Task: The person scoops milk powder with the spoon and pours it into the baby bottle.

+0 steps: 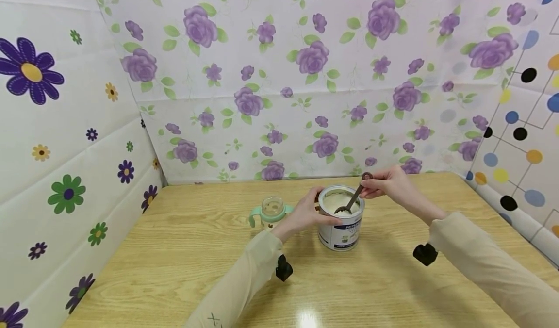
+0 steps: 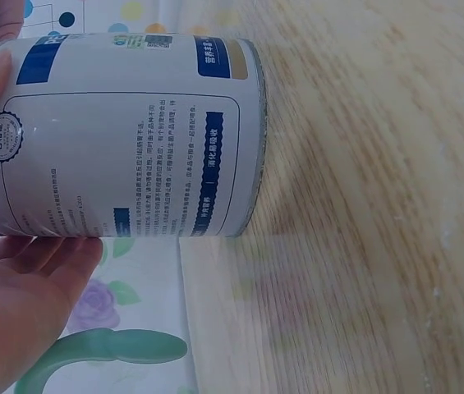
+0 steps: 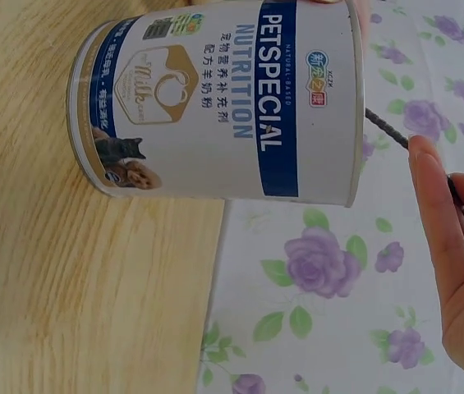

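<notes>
A white and blue can of pet milk powder (image 1: pixel 339 233) stands lidless on the table, pale powder (image 1: pixel 334 201) showing inside. Its label faces the camera in the right wrist view. My left hand (image 1: pixel 304 215) grips the can around its upper side, thumb toward the front and fingers behind; the left wrist view shows the fingers (image 2: pixel 75 261) against its wall. My right hand (image 1: pixel 395 187) pinches the handle of a dark brown spoon (image 1: pixel 355 195) above the can's right rim. The spoon slants down to the left, its bowl at the powder.
Left of the can, partly behind my left forearm, stands a clear cup (image 1: pixel 272 209) with a mint green collar and handles. The wooden table (image 1: pixel 183 250) meets a floral cloth wall (image 1: pixel 262 139) at the back and patterned cloth walls at both sides.
</notes>
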The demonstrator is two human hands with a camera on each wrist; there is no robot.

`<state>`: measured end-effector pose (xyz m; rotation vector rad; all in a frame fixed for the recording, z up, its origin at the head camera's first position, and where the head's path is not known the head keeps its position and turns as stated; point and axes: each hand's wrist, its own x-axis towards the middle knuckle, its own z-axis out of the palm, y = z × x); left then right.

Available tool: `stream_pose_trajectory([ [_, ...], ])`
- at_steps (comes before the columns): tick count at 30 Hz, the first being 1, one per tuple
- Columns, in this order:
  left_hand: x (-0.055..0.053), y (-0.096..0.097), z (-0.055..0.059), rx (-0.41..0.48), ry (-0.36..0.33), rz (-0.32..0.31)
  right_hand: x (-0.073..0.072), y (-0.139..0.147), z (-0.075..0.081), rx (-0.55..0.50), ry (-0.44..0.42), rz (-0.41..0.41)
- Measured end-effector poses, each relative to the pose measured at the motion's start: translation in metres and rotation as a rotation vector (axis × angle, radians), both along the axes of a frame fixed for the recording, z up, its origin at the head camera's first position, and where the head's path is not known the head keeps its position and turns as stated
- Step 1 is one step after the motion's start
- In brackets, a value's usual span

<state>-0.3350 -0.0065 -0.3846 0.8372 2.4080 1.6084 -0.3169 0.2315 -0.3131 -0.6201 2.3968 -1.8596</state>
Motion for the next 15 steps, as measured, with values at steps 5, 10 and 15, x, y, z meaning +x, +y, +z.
stream_pose_trajectory([
  [5, -0.001, -0.001, 0.000, 0.000, -0.001, -0.009, -0.003, -0.001, -0.005, -0.040, -0.052, -0.020],
  [10, -0.002, 0.000, -0.001, -0.001, -0.003, -0.012, -0.003, -0.002, -0.009, -0.058, -0.113, -0.074],
  [15, -0.001, 0.000, -0.002, 0.005, -0.005, -0.015, -0.003, -0.002, -0.012, -0.083, -0.171, -0.123],
])
